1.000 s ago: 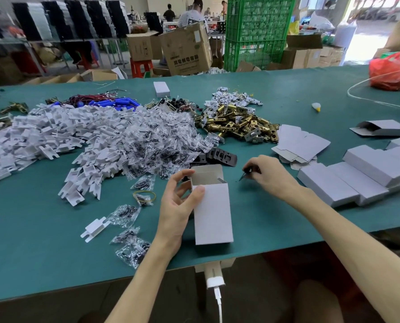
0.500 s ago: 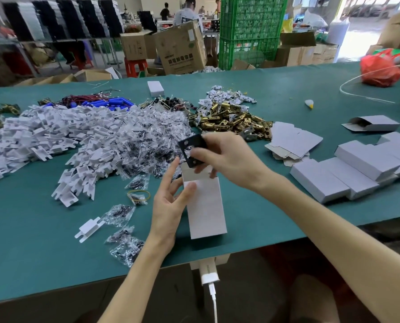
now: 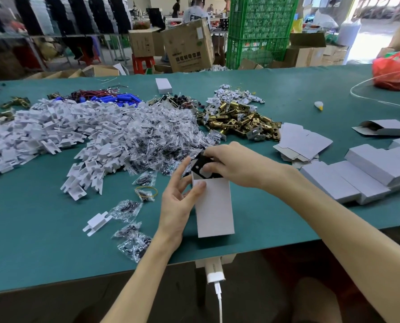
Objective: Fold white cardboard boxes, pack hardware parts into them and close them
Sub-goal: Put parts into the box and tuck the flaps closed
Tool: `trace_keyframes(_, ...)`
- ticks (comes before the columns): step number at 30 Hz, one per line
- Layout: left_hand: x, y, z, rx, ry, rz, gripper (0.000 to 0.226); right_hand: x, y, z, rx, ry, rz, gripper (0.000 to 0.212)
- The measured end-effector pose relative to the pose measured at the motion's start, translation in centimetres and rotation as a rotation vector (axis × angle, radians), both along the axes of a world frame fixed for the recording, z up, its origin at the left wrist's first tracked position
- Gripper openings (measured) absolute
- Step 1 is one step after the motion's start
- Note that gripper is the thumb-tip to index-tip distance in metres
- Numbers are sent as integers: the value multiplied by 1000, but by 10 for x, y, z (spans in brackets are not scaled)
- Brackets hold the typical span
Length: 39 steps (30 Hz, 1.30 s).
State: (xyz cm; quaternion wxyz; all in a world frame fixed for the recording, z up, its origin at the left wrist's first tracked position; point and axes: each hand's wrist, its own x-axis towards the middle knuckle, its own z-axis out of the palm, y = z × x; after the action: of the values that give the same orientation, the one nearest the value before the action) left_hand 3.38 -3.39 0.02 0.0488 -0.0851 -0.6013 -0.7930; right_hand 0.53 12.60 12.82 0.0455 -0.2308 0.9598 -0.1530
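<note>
A white cardboard box [image 3: 214, 207] lies on the green table near its front edge, its open end pointing away from me. My left hand [image 3: 178, 201] holds the box by its left side, thumb on the top face. My right hand [image 3: 235, 163] pinches a flat black plate with holes [image 3: 200, 169] at the box's open end, partly inside it. Heaps of white plastic brackets [image 3: 54, 136], small clear bags of screws [image 3: 161, 136] and brass latch parts [image 3: 238, 120] lie beyond.
Closed white boxes [image 3: 366, 173] are stacked at the right, with flat box blanks [image 3: 302, 143] behind them. Loose screw bags [image 3: 133, 243] and a white bracket [image 3: 96, 222] lie left of my left hand. A red bag [image 3: 392, 73] sits far right. A charger [image 3: 214, 271] hangs under the table edge.
My right hand picked the black plate up from the table beyond the box and brought it to the box's open end, where it now goes in. The left hand kept holding the box.
</note>
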Motion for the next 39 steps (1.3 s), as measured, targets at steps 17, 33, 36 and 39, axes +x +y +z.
trace_keyframes(17, 0, -1, -1, -15, -31, -18, 60, 2, 3, -8, 130, -167, 128, 40)
trace_keyframes(33, 3, 1, 3, 45, -58, -10, 62, 4, 5, -15, 76, -204, 136, 31)
trace_keyframes(36, 3, 1, 3, 53, -55, -12, 62, 5, 6, -15, 82, -199, 135, 31)
trace_keyframes(39, 3, 1, 3, 56, -52, -25, 61, 5, 5, -15, 96, -176, 137, 29)
